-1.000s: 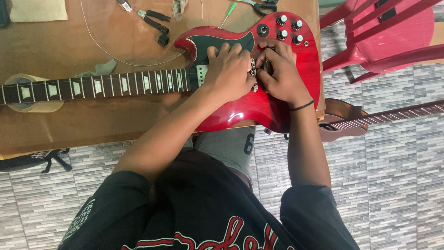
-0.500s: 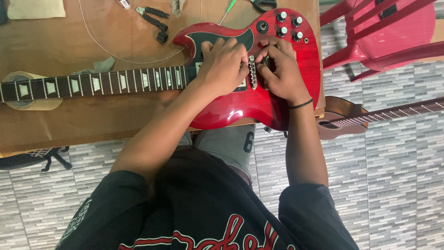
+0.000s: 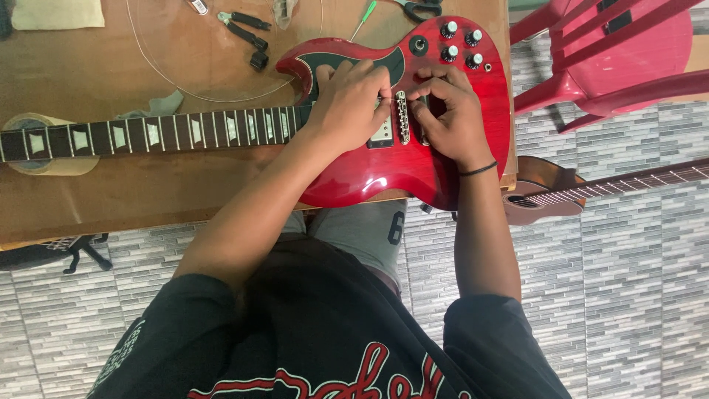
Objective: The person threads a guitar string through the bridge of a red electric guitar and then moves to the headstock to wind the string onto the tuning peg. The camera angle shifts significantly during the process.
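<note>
1. Since half a second ago, both hands have slid slightly apart on the guitar body, so the metal bridge [image 3: 402,117] now shows bare between them; a second ago the fingers crowded over it.
2. The red electric guitar [image 3: 443,159] lies flat on the brown wooden worktable [image 3: 111,192], body to the right, its neck [image 3: 148,135] with pale block inlays running left.
3. The left hand [image 3: 351,103] rests palm down over the pickup area just left of the bridge, fingers curled and pressed onto the body; whether they pinch anything under them cannot be told.
4. The right hand [image 3: 447,114] sits just right of the bridge, fingertips bent down and bunched at the tailpiece area, thumb tucked in; a thin black band [image 3: 478,169] circles its wrist. What it grips, if anything, is hidden.
5. Four control knobs [image 3: 459,43] stand on the body above the right hand.
6. A coiled guitar string [image 3: 221,94] loops over the table above the neck, with black-handled pliers [image 3: 244,29] and a green-handled screwdriver [image 3: 367,15] near the far edge.
7. A red plastic chair [image 3: 613,52] stands to the right, and a second guitar [image 3: 546,198] lies on the grey tiled floor [image 3: 628,295] beside the table.
</note>
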